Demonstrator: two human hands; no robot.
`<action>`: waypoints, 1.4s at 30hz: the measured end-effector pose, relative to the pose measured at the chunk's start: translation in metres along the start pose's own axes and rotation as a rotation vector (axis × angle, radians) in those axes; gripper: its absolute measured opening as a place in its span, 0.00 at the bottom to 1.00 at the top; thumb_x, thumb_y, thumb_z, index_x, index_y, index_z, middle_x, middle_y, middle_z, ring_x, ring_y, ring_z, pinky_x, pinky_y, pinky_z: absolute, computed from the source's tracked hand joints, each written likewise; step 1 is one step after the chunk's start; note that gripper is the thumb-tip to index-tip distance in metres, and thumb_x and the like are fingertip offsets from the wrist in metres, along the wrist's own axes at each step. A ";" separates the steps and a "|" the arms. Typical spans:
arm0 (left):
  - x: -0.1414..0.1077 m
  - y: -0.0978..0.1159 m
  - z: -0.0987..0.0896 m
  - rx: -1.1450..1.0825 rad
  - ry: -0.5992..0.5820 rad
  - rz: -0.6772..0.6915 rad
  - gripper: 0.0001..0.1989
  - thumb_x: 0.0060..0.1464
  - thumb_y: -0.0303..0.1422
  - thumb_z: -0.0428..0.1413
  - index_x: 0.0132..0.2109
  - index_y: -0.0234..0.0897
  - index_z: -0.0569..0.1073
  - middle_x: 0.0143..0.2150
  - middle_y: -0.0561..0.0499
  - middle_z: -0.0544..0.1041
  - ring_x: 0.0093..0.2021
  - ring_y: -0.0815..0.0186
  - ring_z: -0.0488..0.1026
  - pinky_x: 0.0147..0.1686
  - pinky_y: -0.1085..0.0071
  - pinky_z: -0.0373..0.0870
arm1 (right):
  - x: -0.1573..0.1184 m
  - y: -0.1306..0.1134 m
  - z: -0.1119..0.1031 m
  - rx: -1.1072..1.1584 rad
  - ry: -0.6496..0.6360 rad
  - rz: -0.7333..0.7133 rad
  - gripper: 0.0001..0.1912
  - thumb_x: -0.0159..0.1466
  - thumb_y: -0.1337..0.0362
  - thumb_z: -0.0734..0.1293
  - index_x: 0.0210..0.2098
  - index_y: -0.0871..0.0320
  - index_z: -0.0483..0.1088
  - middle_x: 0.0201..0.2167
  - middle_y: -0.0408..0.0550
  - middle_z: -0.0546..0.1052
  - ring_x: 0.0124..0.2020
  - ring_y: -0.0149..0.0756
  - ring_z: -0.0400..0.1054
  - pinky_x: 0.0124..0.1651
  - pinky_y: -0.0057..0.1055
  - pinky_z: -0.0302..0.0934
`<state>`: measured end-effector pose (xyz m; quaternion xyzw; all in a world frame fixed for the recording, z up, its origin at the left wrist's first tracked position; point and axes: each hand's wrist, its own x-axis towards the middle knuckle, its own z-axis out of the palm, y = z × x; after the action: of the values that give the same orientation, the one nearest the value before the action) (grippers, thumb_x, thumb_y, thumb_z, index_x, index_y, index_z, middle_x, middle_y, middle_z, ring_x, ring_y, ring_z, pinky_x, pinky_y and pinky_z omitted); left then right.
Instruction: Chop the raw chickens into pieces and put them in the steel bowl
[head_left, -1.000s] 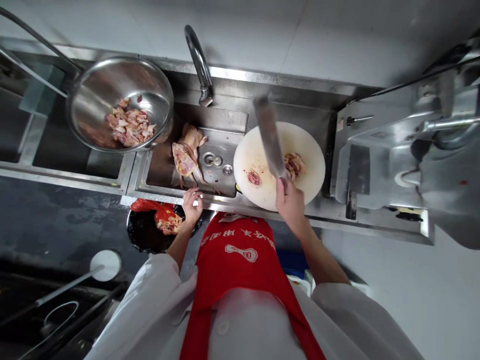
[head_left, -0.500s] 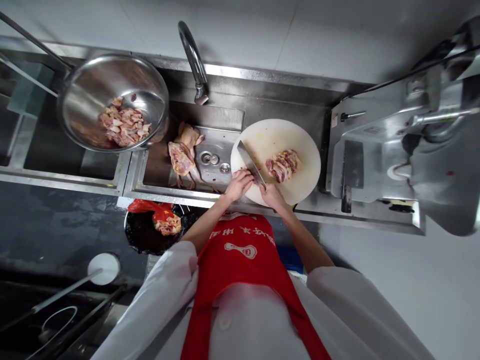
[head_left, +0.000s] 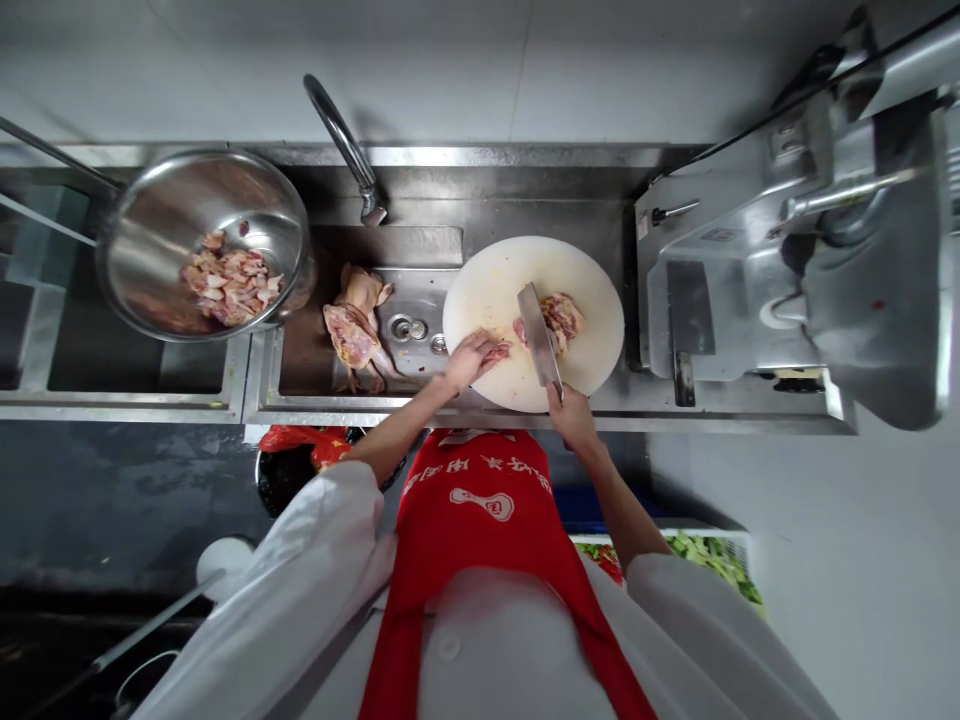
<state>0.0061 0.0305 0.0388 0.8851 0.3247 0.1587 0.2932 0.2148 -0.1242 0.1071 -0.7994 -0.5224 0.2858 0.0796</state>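
Note:
My right hand (head_left: 574,415) is closed around the handle of a cleaver (head_left: 538,335). Its blade lies tilted over the round white cutting board (head_left: 465,285), against chopped chicken (head_left: 562,318) and partly covering it. On the board's left part, my left hand (head_left: 469,360) has its fingers curled around a small piece of chicken (head_left: 496,352), apart from the blade. In the sink to the left rests a plucked chicken (head_left: 356,335), cut open. Farther left, a large steel bowl (head_left: 135,220) holds chopped chicken pieces (head_left: 229,280).
A faucet (head_left: 345,140) arches over the sink. To the right stands a metal slicing machine (head_left: 832,270), with a second cleaver (head_left: 686,320) on it. Below the counter are a black-lined bucket (head_left: 281,480) with a red bag and a crate of green vegetables (head_left: 716,560).
The cleaver has moved right, from beside my left hand to the chopped chicken. My left hand is now apart from the blade. The whole view has shifted somewhat.

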 end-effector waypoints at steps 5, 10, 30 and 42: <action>-0.039 0.033 0.030 -0.009 0.455 -0.320 0.21 0.59 0.46 0.58 0.53 0.38 0.73 0.49 0.41 0.73 0.52 0.54 0.70 0.53 0.54 0.69 | -0.014 -0.029 0.013 -0.029 -0.021 0.002 0.23 0.74 0.56 0.49 0.55 0.61 0.68 0.36 0.57 0.79 0.35 0.44 0.72 0.39 0.31 0.55; -0.053 0.026 0.031 -0.104 0.379 -0.161 0.11 0.64 0.39 0.54 0.47 0.39 0.75 0.47 0.45 0.75 0.51 0.59 0.71 0.53 0.58 0.70 | -0.007 -0.048 0.015 -0.087 -0.119 -0.093 0.22 0.74 0.58 0.49 0.52 0.60 0.69 0.36 0.56 0.80 0.36 0.42 0.73 0.41 0.31 0.55; -0.052 0.011 0.050 -0.106 0.315 -0.102 0.12 0.66 0.34 0.49 0.47 0.37 0.76 0.46 0.44 0.76 0.49 0.60 0.70 0.53 0.58 0.69 | 0.006 -0.024 0.027 -0.113 -0.195 -0.129 0.20 0.73 0.58 0.53 0.47 0.62 0.73 0.40 0.59 0.80 0.42 0.42 0.73 0.42 0.29 0.57; -0.059 0.026 0.028 -0.163 0.460 -0.204 0.12 0.63 0.41 0.53 0.45 0.38 0.75 0.45 0.44 0.75 0.50 0.59 0.70 0.53 0.57 0.68 | 0.035 -0.053 0.005 -0.019 -0.178 -0.047 0.21 0.71 0.56 0.55 0.41 0.62 0.75 0.32 0.58 0.79 0.35 0.44 0.74 0.38 0.32 0.62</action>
<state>-0.0123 -0.0362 0.0280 0.7618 0.4564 0.3511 0.2967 0.1808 -0.0710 0.1123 -0.7590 -0.5490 0.3487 0.0317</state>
